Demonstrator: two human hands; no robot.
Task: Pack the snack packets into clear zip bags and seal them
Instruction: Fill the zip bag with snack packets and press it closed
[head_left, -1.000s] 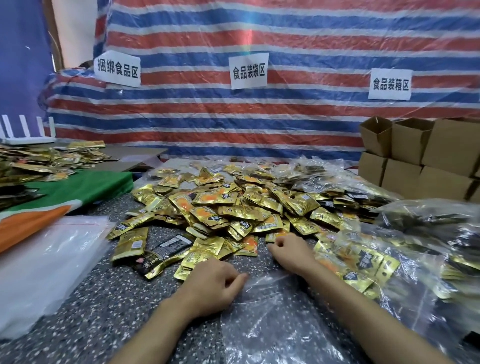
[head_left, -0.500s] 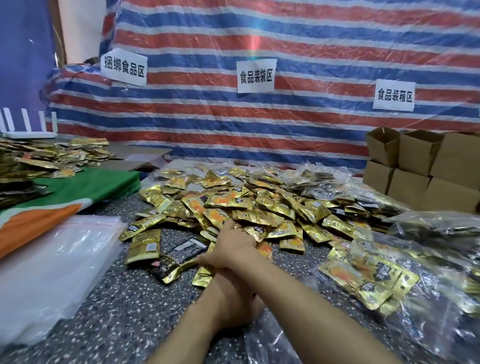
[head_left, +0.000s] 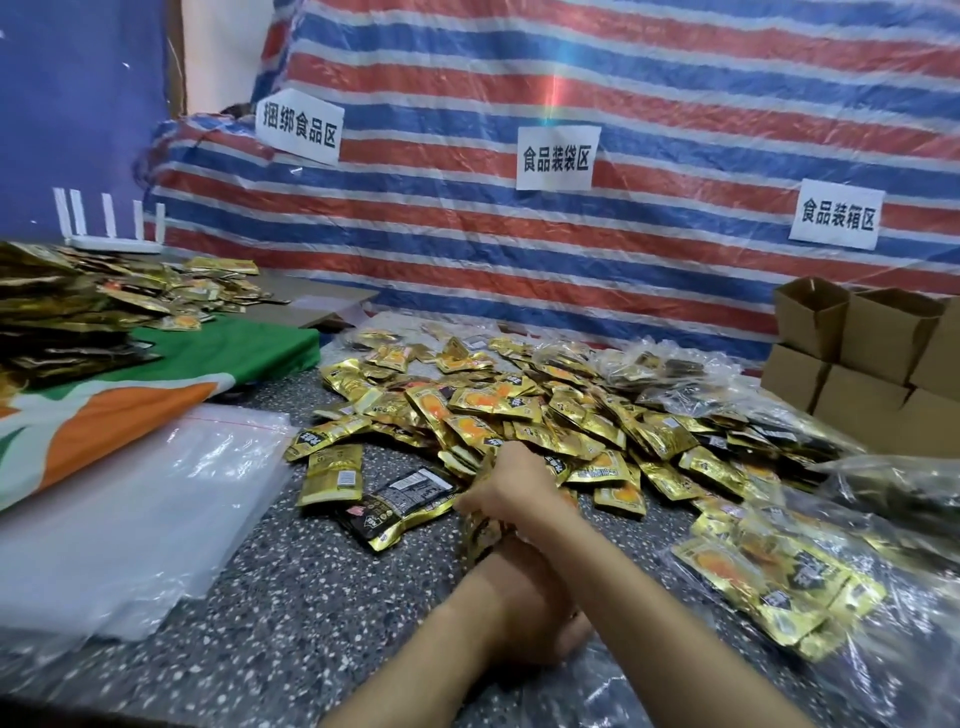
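On speckled counter (head_left: 291, 597), big pile of gold snack packets (head_left: 519, 415) centre; empty clear zip bags (head_left: 130, 509) stacked left. Right hand (head_left: 511, 491) crosses over, fingers pinching packets at pile edge. Left hand (head_left: 535, 618) mostly hidden beneath; fingers' grip unclear.

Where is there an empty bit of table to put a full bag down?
Bare speckled table shows in front of the black packet, between the stack of empty clear bags and the person's arms. Farther back, the loose pile of gold packets covers the table. On the right, filled bags crowd the edge, up to the cardboard boxes.
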